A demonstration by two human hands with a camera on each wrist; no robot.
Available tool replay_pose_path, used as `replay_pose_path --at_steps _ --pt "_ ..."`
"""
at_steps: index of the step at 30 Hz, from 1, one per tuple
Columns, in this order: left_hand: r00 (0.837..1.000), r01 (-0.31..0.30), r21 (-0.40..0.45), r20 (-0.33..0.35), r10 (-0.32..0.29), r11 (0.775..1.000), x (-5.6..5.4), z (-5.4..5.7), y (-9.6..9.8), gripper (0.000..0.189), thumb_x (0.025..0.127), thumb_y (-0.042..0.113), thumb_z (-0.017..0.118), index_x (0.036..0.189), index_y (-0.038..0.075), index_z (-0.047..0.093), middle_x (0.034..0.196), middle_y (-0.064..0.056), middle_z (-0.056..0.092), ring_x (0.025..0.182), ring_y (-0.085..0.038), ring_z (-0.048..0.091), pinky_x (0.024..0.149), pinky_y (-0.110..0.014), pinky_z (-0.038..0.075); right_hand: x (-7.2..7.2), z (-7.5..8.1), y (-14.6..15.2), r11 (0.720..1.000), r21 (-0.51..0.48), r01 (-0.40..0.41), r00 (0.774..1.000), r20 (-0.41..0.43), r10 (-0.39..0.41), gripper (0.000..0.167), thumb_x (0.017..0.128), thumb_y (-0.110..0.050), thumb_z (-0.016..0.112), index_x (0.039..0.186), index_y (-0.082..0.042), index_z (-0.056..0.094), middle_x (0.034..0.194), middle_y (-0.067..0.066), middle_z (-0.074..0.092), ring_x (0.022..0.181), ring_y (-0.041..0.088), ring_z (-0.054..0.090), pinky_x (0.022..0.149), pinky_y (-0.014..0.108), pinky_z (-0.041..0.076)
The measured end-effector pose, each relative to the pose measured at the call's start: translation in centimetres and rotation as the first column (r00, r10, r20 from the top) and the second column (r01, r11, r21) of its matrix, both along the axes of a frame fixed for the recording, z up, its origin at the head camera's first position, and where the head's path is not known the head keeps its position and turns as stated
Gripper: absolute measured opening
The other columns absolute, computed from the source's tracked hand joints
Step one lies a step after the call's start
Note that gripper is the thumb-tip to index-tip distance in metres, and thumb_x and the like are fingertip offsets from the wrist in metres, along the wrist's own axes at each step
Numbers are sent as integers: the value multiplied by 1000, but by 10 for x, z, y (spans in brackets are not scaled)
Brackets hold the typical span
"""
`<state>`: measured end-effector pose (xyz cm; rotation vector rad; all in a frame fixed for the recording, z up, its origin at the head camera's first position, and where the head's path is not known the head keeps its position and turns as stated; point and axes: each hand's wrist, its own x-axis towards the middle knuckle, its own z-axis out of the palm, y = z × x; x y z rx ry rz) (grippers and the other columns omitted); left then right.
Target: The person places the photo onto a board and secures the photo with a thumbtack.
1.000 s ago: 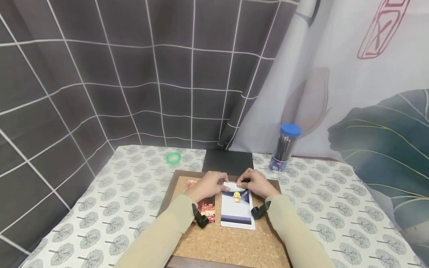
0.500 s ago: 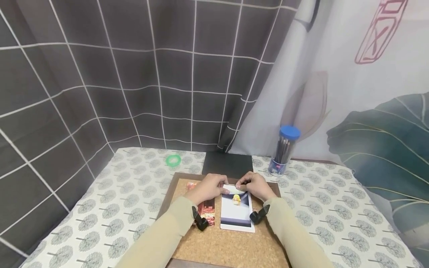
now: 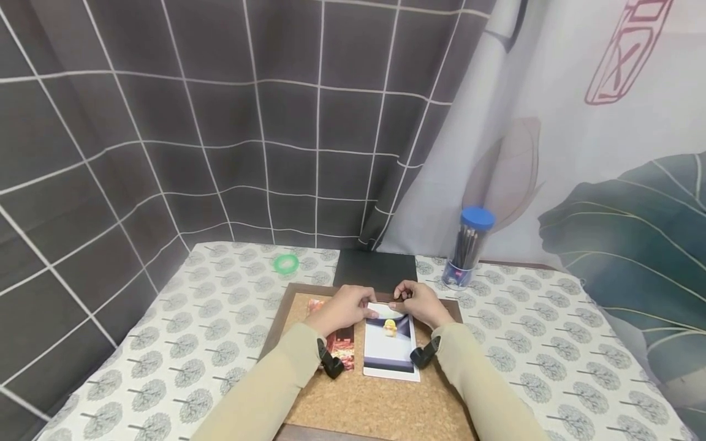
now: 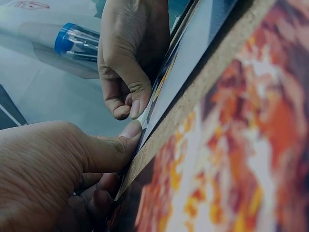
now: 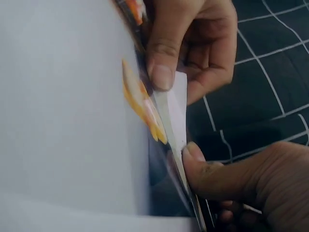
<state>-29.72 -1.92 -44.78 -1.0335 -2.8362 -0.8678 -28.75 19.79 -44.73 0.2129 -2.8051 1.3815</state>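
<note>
A white-bordered photo print [image 3: 383, 350] with a small yellow duck [image 3: 390, 328] pictured on it lies on a framed cork board [image 3: 380, 407]. My left hand [image 3: 346, 306] holds its upper left corner, the thumb on the face side and the other fingers bent behind. At the upper right, my right hand [image 3: 425, 304] has its thumb against the top edge, with the index finger curled close by. The pale top margin [image 5: 176, 108] stands up slightly between both thumbs. A red-orange picture [image 3: 344, 352] lies to the left, partly under my left hand and wrist.
Behind the board lies a flat black panel [image 3: 376, 267]. A green tape roll [image 3: 286, 264] is at the back left. A blue-lidded jar of dark sticks [image 3: 469, 245] stands at the back right. Tree-patterned cloth [image 3: 187, 337] covers the table, and a dark checked curtain [image 3: 287, 122] hangs behind.
The right index finger has lifted a little from the thumb at the print's top edge. The left hand and the print stay in place; the head view has tilted slightly.
</note>
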Motion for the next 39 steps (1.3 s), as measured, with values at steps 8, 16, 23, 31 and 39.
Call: replay_pose_path --at_steps 8,16,23,31,39 --pt "1000 -15 -1 2 15 1000 0 3 1 17 88 28 79 96 16 70 71 10 55 67 -7 52 63 -23 44 -1 2 2 999 38 -35 999 -20 36 20 80 -11 83 89 -10 65 78 2 51 73 17 47 72 33 38" --pt "999 -32 43 21 31 999 4 -1 0 20 86 27 81 97 16 67 72 9 55 66 -6 51 62 -24 45 2 -4 3 997 64 -50 998 -44 53 18 82 -11 82 88 -13 65 80 3 52 75 18 48 73 34 39" --pt "999 -40 26 3 40 999 4 1 -1 19 86 27 81 95 17 67 73 10 56 68 -7 53 64 -24 45 2 -4 1 995 87 -38 998 -55 43 18 83 -14 82 88 -14 65 81 3 51 74 18 47 71 34 38" --pt "998 -55 21 14 54 998 5 3 -1 24 86 29 81 99 14 67 76 9 57 69 -6 54 66 -23 47 3 -2 0 994 100 -48 997 -57 54 17 83 -11 80 87 -11 63 80 3 49 73 18 46 69 33 37" --pt "999 -50 48 -3 50 998 5 -1 -4 29 86 32 81 100 14 63 82 3 56 72 -8 50 67 -24 45 0 -6 5 994 94 -59 996 -56 64 19 82 -15 81 88 -13 63 80 2 52 73 17 47 70 33 39"
